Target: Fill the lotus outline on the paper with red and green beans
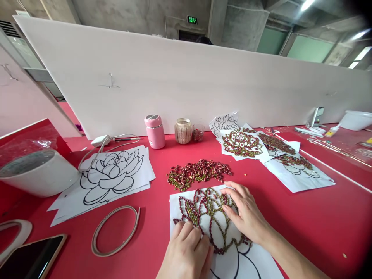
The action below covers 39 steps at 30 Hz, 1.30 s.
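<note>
On 1 lotus sheet, 2 hands: left hand, right hand

Red-and-green bean lotus, red table

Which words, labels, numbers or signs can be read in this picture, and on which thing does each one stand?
Green lit sign above the far doorway: too small and blurred to read.
Pink flask: no readable text.
Glass jar: no label visible.
Phone: screen dark, no text.
Lotus sheet under both hands: only drawn lines and beans, no words.
</note>
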Each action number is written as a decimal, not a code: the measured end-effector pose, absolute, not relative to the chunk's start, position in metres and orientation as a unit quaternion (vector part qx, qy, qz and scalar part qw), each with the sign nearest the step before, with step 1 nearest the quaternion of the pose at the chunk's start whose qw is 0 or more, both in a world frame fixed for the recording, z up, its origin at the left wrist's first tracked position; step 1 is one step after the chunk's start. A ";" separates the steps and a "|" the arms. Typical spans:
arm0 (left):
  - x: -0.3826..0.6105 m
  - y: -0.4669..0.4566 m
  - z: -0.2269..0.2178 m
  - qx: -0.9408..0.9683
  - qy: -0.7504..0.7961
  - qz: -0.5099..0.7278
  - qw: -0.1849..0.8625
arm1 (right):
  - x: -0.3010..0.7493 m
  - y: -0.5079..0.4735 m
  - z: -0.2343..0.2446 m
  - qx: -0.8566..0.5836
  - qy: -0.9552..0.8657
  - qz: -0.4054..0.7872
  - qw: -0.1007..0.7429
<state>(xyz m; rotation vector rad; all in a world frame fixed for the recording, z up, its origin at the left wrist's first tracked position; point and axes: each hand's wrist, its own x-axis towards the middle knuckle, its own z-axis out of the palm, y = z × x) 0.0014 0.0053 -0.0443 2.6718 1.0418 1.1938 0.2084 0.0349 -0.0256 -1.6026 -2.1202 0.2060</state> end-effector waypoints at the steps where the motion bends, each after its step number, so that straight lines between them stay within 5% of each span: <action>1: 0.002 0.005 -0.046 0.858 0.334 0.390 0.013 | 0.208 0.035 -0.026 -0.586 -0.772 0.078 0.233; 15: 0.002 0.004 -0.044 0.854 0.330 0.402 -0.005 | 0.217 0.084 -0.014 -0.582 -0.738 0.115 0.321; 39: -0.004 0.001 -0.014 0.885 0.343 0.314 0.012 | 0.184 0.157 0.007 -0.694 -0.716 0.022 0.071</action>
